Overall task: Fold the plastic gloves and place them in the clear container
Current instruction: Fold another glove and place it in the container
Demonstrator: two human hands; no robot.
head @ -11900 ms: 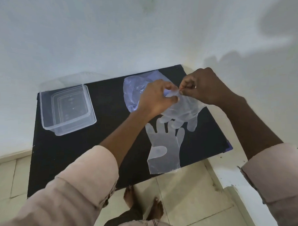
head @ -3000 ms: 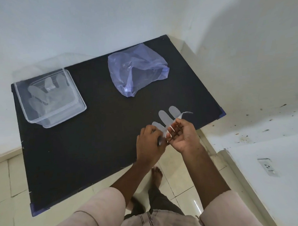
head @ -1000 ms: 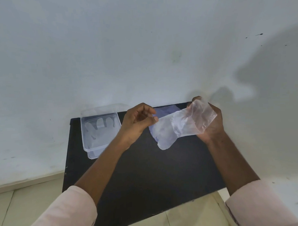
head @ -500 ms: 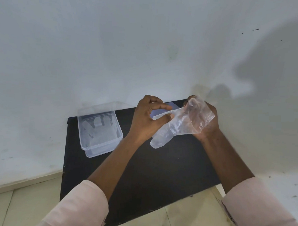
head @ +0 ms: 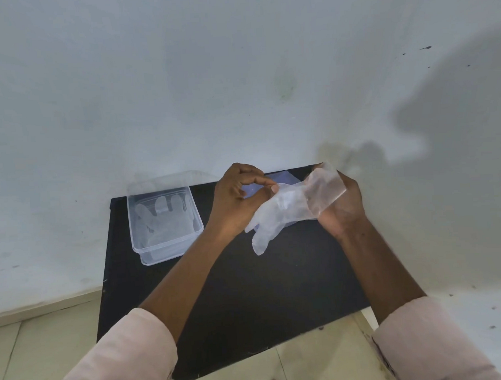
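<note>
A clear plastic glove (head: 287, 211) hangs in the air above the black table (head: 248, 290), its fingers drooping down to the left. My right hand (head: 344, 205) grips its cuff end. My left hand (head: 238, 202) pinches the glove's upper edge between thumb and forefinger. The clear container (head: 164, 219) stands at the table's back left with a plastic glove (head: 161, 213) lying inside it.
A bluish plastic bag (head: 280, 178) lies at the back of the table, mostly hidden behind my hands. White walls close in behind and to the right of the table. Tiled floor (head: 35, 357) shows in front and to the left.
The glove has opened out between my hands and its fingers hang lower. My left hand has shifted its pinch along the upper edge. One glove went into the container earlier.
</note>
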